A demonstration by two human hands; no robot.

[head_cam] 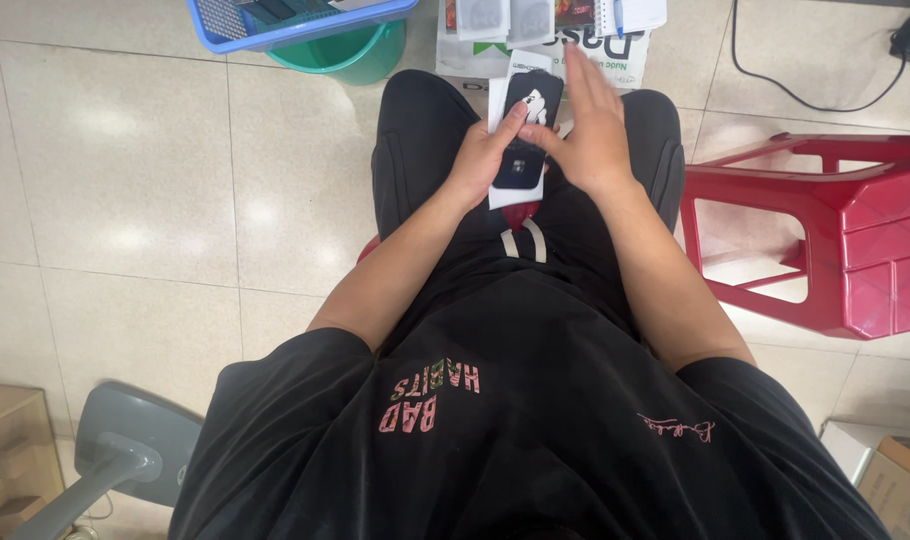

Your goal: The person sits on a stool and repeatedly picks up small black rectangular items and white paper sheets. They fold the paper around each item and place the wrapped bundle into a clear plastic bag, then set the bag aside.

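Head view, person seated, looking down at own lap. Left hand [480, 160] grips a dark phone case [528, 125] from its left edge, thumb pressed on the face and fingers curled beneath; the case lies on a white backing card or packet [520, 190], both resting over the lap between the thighs. Right hand [590, 125] lies flat with fingers extended and slightly spread, palm down just beside and partly over the right edge of the case, holding nothing. Risk, as a judgement: the case is pinned only by thumb and flat palm on a sloped lap, so it could slide off the card toward the tiled floor [125, 180] if the right hand lifts or pushes sideways; the loose card may also buckle under pressure. Hard to make out: the pale figure printed on the case, whether the case is empty or fitted to a phone, and the left fingers underneath. The blue basket [305, 25], green bucket [360, 60] and papers at top are cut off by the frame; a red plastic stool [825, 230] stands at right.
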